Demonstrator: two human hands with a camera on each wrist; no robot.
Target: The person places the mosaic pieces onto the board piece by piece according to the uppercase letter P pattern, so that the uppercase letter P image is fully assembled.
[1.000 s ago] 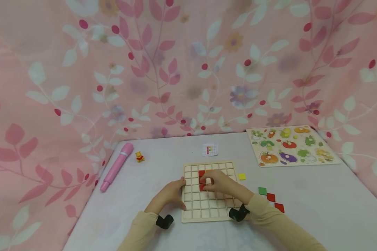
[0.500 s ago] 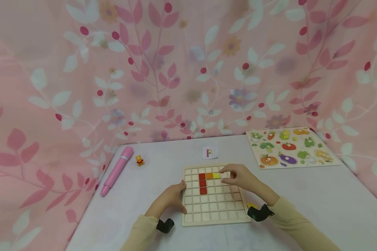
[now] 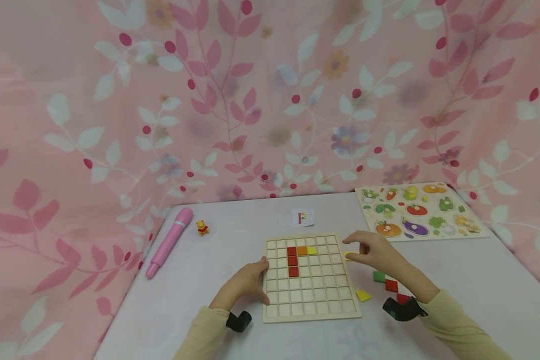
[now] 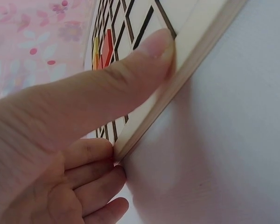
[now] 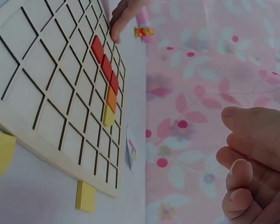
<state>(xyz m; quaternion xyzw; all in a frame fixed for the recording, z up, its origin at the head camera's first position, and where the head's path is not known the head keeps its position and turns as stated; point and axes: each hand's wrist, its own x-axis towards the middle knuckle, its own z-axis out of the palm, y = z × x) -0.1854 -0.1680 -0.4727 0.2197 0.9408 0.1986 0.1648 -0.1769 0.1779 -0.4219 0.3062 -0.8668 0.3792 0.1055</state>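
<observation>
A wooden grid board (image 3: 316, 295) lies in front of me in the head view. In its cells sit a column of red tiles (image 3: 293, 261), an orange tile (image 3: 302, 250) and a yellow tile (image 3: 312, 250). My left hand (image 3: 240, 287) touches the board's left edge, thumb and fingers spread along it; the left wrist view shows the thumb (image 4: 130, 74) on the rim. Just off the right edge, my right hand (image 3: 380, 255) holds nothing, its thumb and index finger apart. Another yellow tile (image 5: 85, 196) lies by the board there, partly covered by that hand in the head view.
Right of the board lie a loose yellow tile (image 3: 363, 295), a green tile (image 3: 379, 276) and red tiles (image 3: 391, 285). A pattern card (image 3: 303, 218) is behind it. Further out are a vegetable puzzle (image 3: 420, 212), a small bear figure (image 3: 202, 228) and a pink stick (image 3: 169, 242).
My right hand has moved from over the grid to beyond the board's right edge, leaving the orange and yellow tiles exposed beside the red ones. My left hand stays at the left edge.
</observation>
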